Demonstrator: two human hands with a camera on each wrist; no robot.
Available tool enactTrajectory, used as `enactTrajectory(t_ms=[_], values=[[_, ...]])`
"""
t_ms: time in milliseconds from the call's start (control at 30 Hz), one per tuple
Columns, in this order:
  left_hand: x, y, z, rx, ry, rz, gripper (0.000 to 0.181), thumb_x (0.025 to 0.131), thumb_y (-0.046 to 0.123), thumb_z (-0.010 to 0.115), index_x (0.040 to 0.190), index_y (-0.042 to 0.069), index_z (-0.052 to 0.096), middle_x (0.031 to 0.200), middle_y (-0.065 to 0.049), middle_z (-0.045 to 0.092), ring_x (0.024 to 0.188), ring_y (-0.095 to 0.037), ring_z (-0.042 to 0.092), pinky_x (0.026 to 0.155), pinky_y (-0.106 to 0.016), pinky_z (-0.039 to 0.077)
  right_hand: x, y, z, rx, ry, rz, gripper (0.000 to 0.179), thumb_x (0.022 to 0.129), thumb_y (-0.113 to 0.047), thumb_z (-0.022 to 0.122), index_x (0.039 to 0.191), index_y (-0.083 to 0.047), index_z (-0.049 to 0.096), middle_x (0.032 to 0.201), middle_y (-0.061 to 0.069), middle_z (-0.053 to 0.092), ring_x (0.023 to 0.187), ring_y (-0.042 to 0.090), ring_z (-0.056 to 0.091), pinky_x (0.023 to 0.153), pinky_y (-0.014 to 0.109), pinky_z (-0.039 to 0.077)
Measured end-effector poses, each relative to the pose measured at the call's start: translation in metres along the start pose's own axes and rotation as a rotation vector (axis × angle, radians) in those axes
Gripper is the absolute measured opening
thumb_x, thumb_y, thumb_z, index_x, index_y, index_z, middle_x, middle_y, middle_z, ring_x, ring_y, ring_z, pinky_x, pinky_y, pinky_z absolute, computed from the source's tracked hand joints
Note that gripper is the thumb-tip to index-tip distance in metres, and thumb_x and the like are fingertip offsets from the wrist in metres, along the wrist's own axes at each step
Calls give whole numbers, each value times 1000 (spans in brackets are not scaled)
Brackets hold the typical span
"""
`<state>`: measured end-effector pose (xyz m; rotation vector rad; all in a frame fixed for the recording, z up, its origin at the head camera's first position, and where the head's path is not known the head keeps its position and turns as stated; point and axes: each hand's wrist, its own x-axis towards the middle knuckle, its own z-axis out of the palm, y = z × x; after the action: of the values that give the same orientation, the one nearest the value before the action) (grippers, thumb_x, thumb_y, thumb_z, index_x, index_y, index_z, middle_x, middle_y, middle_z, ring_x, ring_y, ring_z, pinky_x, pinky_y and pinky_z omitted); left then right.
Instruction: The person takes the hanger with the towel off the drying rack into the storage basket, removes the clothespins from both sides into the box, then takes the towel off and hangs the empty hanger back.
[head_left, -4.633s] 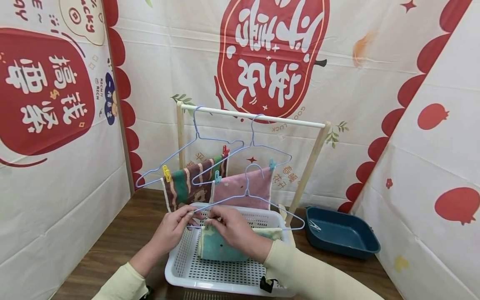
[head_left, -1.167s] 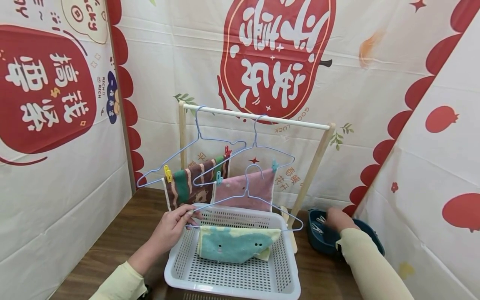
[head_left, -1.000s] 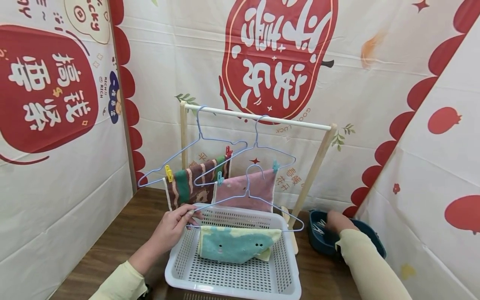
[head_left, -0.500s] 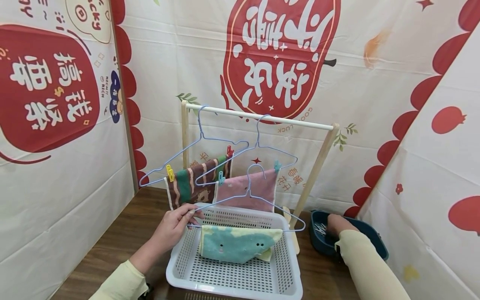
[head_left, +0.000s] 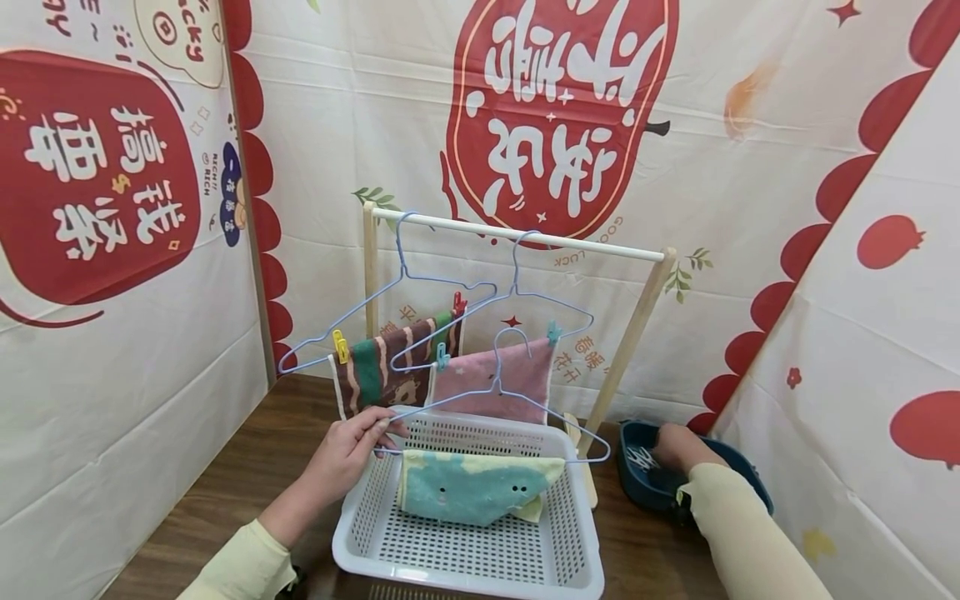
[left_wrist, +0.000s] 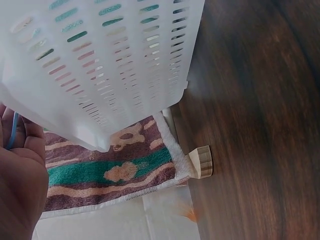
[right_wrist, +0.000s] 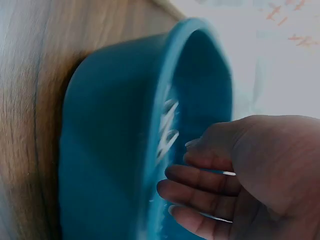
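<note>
My left hand [head_left: 348, 454] grips the left end of a blue wire hanger [head_left: 497, 385], fingers curled round the wire. A folded teal and yellow towel [head_left: 480, 492] hangs over its lower bar, above a white perforated basket [head_left: 465, 583]. My right hand [head_left: 681, 448] reaches into a dark teal plastic bin [head_left: 742, 479] at the right. In the right wrist view its fingers [right_wrist: 200, 180] are loosely bent, with thumb and fingertips apart and no clothespin plainly between them. White clothespins [head_left: 640, 459] lie in the bin beside the hand; a few white slivers show between the fingers.
Behind the basket stands a rack with a white rail [head_left: 480, 227]. Two blue hangers hang there: one bears a brown striped towel [head_left: 390, 367] with yellow and red clips, the other a pink towel [head_left: 495, 375] with light blue clips. Printed cloth walls [head_left: 337, 100] enclose the table [head_left: 217, 508].
My right hand has left the towel at the hanger's left end and moved right into the bin, where it shifts slightly among the clothespins. My left hand keeps its grip on the hanger.
</note>
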<state>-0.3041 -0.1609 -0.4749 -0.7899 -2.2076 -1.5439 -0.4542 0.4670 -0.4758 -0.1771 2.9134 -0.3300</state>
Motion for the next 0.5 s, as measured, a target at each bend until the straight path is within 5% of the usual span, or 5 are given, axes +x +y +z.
enactTrajectory(t_ms=[233, 500], values=[[0, 1, 0, 4, 2, 18, 24, 117, 3, 51, 128, 8, 72, 110, -10, 82, 87, -19, 78, 74, -32, 67, -42, -41, -26, 89, 134, -43, 24, 102, -9, 64, 78, -7, 64, 67, 1, 53, 63, 20, 52, 61, 34, 45], [1, 3, 0, 8, 2, 6, 24, 117, 4, 51, 129, 7, 72, 111, -8, 82, 88, -17, 77, 75, -31, 66, -75, -91, -56, 134, 277, -60, 15, 104, -12, 69, 108, 2, 73, 88, 10, 69, 80, 27, 61, 71, 42, 60]])
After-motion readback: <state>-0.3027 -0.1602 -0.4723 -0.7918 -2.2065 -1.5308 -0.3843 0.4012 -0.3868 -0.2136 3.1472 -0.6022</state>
